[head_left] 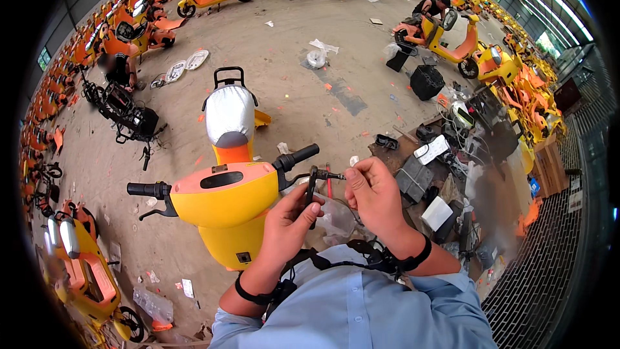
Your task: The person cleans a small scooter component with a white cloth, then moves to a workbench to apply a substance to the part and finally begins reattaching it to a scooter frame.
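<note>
My left hand (pixel 294 220) grips a slim dark metal tool or bracket (pixel 312 187), held upright with a short piece jutting rightward from its top. My right hand (pixel 369 190) is closed in a pinch on the small silver tip (pixel 340 176) of that sideways piece. Just beyond my hands stands a yellow and salmon scooter (pixel 219 197) with black handlebar grips (pixel 303 154), brake levers and a silver-covered seat (pixel 230 113). Its right grip is close above my left hand. A red rod (pixel 329 186) lies on the floor behind the metal piece.
Parts, white packages (pixel 430 148), cardboard and cables lie at right, by a black bucket (pixel 426 83) and floor grating (pixel 542 265). A black scooter frame (pixel 121 111) with a crouching person (pixel 118 72) is at left. Another person (pixel 431 8) bends at a scooter, back right. Rows of yellow scooters surround the floor.
</note>
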A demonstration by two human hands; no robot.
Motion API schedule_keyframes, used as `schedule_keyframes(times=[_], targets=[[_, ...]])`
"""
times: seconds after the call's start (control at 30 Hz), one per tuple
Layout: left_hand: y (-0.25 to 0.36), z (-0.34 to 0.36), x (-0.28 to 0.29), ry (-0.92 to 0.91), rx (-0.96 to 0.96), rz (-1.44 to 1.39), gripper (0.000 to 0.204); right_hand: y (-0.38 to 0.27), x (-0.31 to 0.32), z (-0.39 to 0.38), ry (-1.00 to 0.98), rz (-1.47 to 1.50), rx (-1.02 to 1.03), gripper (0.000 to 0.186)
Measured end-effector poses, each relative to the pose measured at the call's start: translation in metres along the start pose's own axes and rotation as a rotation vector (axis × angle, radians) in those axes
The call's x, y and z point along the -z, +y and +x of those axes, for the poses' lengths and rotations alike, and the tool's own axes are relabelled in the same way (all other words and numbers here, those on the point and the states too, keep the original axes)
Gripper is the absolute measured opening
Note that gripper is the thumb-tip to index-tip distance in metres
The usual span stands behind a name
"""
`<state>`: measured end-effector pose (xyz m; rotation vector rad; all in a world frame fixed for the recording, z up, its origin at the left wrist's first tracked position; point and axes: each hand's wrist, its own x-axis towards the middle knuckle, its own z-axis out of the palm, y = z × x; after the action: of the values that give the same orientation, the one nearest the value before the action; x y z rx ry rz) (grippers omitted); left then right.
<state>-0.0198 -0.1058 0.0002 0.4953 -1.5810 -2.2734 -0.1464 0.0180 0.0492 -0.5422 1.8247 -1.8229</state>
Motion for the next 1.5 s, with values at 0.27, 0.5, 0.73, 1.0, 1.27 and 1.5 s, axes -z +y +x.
schedule_keyframes(times=[0.27, 0.5, 0.73, 1.0, 1.27, 1.5], targets=[[-0.005, 0.007, -0.024, -0.108, 0.048, 0.005, 0.04, 0.013, 0.037, -0.023, 0.074, -0.197, 0.267, 0.019], [-0.01, 0.003, -0.064, -0.091, -0.007, 0.064, 0.04, 0.019, 0.09, -0.027, -0.027, -0.391, 0.34, 0.019], [-0.026, -0.012, -0.143, 0.1, -0.029, 0.211, 0.041, 0.02, 0.161, -0.021, -0.143, -0.284, 0.467, 0.02], [-0.074, -0.007, -0.219, 0.252, -0.006, 0.328, 0.041, 0.038, 0.241, -0.009, -0.21, -0.21, 0.295, 0.028], [-0.066, -0.055, -0.219, 0.395, 0.063, 0.096, 0.045, 0.049, 0.209, -0.017, -0.429, 0.025, -0.022, 0.034], [-0.064, -0.117, -0.21, 0.57, 0.028, -0.057, 0.048, 0.049, 0.16, -0.046, -0.578, 0.118, 0.169, 0.018]])
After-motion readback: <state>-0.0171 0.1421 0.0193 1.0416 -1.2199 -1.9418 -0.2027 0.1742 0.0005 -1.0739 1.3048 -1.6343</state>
